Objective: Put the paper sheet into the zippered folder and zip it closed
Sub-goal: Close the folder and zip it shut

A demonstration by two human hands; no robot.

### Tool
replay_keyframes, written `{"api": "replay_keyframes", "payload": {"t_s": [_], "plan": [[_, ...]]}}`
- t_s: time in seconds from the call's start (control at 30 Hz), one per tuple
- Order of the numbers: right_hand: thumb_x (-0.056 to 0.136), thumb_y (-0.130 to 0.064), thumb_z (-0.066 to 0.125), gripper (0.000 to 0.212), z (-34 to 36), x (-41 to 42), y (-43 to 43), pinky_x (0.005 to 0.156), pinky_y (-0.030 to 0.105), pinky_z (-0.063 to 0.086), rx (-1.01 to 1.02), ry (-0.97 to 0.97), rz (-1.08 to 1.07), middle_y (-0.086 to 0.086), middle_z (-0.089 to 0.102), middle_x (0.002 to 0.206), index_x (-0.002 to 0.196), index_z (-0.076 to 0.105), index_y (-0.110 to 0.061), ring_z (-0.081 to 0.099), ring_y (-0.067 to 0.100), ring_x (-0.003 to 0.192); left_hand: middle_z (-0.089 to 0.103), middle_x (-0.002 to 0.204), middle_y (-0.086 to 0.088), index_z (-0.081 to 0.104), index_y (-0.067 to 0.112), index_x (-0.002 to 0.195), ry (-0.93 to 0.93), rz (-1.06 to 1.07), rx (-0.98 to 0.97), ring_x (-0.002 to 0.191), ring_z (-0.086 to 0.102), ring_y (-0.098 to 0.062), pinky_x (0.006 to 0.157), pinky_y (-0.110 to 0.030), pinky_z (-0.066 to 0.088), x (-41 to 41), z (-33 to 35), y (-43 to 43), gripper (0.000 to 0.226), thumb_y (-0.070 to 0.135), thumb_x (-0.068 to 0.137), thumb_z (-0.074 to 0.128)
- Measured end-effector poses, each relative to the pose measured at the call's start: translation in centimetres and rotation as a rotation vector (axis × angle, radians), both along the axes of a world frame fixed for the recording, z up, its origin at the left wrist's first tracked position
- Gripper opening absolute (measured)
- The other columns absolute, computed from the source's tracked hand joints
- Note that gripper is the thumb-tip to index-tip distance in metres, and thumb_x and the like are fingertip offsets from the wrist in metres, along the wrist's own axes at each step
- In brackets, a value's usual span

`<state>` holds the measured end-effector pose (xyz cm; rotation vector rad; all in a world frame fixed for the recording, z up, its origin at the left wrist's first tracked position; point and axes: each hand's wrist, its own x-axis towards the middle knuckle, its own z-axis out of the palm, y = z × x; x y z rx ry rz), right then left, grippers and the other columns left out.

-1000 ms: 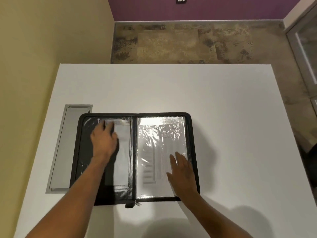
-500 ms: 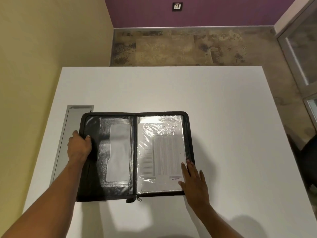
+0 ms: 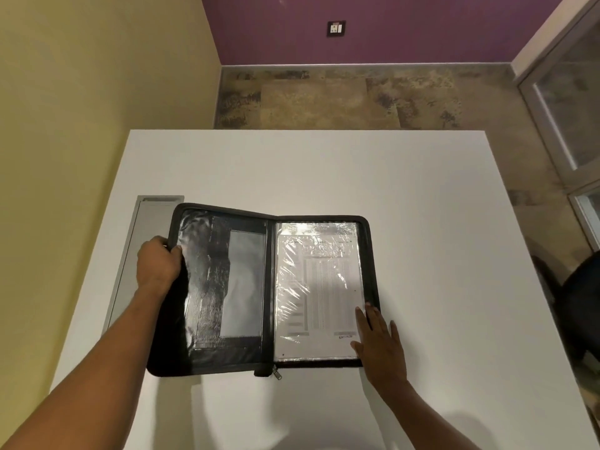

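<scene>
A black zippered folder (image 3: 269, 287) lies unzipped and spread out on the white table (image 3: 438, 222). The printed paper sheet (image 3: 319, 287) sits under shiny clear plastic in the folder's right half. My left hand (image 3: 159, 264) grips the outer edge of the left cover, which is lifted off the table and tilted inward. My right hand (image 3: 380, 345) rests flat, fingers apart, on the folder's lower right corner. The zipper pull (image 3: 277, 373) hangs at the near end of the spine.
A grey metal cable hatch (image 3: 143, 241) is set into the table at the left, partly under the raised cover. A yellow wall runs along the left. A dark chair (image 3: 581, 287) stands past the table's right edge.
My left hand slid off the inner left pocket to the cover's outer edge, gripped it and lifted the left cover. My right hand slipped down to the lower right corner.
</scene>
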<state>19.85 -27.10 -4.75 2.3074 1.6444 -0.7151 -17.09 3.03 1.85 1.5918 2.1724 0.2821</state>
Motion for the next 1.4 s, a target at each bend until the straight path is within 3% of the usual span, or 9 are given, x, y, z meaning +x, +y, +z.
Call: {"api": "replay_keyframes", "payload": {"t_s": [0.2,0.37,0.5,0.67,0.77,0.87,1.03,1.17,1.4], "plan": [[0.106,-0.041,0.048,0.075,0.6,1.4,-0.9,0.131,0.042,0.009,-0.003,0.037,-0.001,-0.001,-0.004,0.174,0.165,0.005,-0.024,-0.002,0.015,0.161,0.073,0.106,-0.022,0.068,-0.001,0.115,0.011,-0.032,0.037,0.096,0.070,-0.041,0.082,-0.045,0.055,1.9,3.0,-2.3,0.029,0.022,0.097,0.071],[0.102,-0.043,0.051,0.069,3.0,-0.5,-0.1,0.128,0.039,0.019,0.167,0.053,-0.057,0.012,0.017,0.171,0.161,0.027,-0.016,0.017,0.024,0.159,0.074,0.110,-0.022,0.068,-0.004,0.122,-0.015,-0.090,0.116,0.096,0.070,-0.039,0.084,-0.044,0.056,3.5,6.1,-3.8,0.035,0.021,0.097,0.070],[0.106,-0.044,0.046,0.064,7.3,-5.4,3.0,0.129,0.032,0.010,0.292,0.415,-0.200,0.000,0.017,0.172,0.163,0.025,-0.022,0.014,0.017,0.160,0.069,0.095,-0.009,0.067,0.005,0.107,-0.124,-0.086,0.174,0.082,0.061,-0.022,0.080,-0.037,0.053,6.1,8.4,-5.1,0.018,0.020,0.098,0.069],[0.104,-0.047,0.048,0.054,15.0,-12.8,7.7,0.117,0.032,0.038,0.445,0.794,-0.167,-0.008,0.040,0.157,0.154,0.033,-0.031,0.044,0.013,0.142,0.065,0.078,-0.001,0.066,0.008,0.090,-0.309,-0.155,0.154,0.073,0.063,-0.022,0.068,-0.031,0.052,11.0,10.9,-5.9,0.012,0.018,0.094,0.071],[0.101,-0.047,0.052,0.058,17.7,-14.5,8.7,0.108,0.038,0.046,0.490,0.754,-0.114,-0.001,0.043,0.148,0.151,0.034,-0.024,0.048,0.019,0.135,0.069,0.087,-0.007,0.067,0.008,0.092,-0.376,-0.244,0.106,0.081,0.068,-0.029,0.071,-0.042,0.061,14.3,11.9,-6.6,0.010,0.017,0.093,0.072],[0.099,-0.026,0.059,0.054,18.5,-13.5,8.3,0.097,0.046,0.054,0.509,0.670,-0.188,0.003,0.045,0.138,0.148,0.036,-0.020,0.057,0.027,0.121,0.070,0.092,-0.003,0.067,0.009,0.095,-0.404,-0.319,0.141,0.084,0.067,-0.025,0.073,-0.037,0.057,16.9,11.9,-7.7,0.018,0.026,0.095,0.072],[0.096,0.000,0.049,0.047,16.8,-8.8,6.7,0.087,0.039,0.057,0.570,0.617,-0.379,-0.001,0.045,0.121,0.138,0.048,-0.022,0.062,0.023,0.099,0.072,0.114,0.014,0.071,0.034,0.116,-0.556,-0.532,0.118,0.098,0.063,0.011,0.087,-0.019,0.053,19.4,9.2,-10.8,0.018,0.038,0.106,0.057],[0.101,0.000,0.049,0.057,13.8,-4.4,5.4,0.100,0.033,0.055,0.523,0.549,-0.493,-0.003,0.047,0.134,0.150,0.041,-0.027,0.060,0.014,0.112,0.056,0.152,0.002,0.050,0.029,0.153,-0.399,-0.784,0.000,0.139,0.052,-0.015,0.117,-0.028,0.038,20.5,5.0,-13.3,0.047,0.039,0.108,0.052],[0.094,-0.019,0.072,0.073,9.1,0.2,4.2,0.110,0.035,0.050,0.407,0.360,-0.559,-0.002,0.046,0.142,0.154,0.031,-0.028,0.051,0.022,0.131,0.015,0.174,-0.004,0.019,0.041,0.164,-0.255,-0.799,-0.214,0.159,0.020,-0.027,0.128,-0.044,0.027,22.0,-0.8,-17.1,0.070,0.042,0.104,0.055]]}}
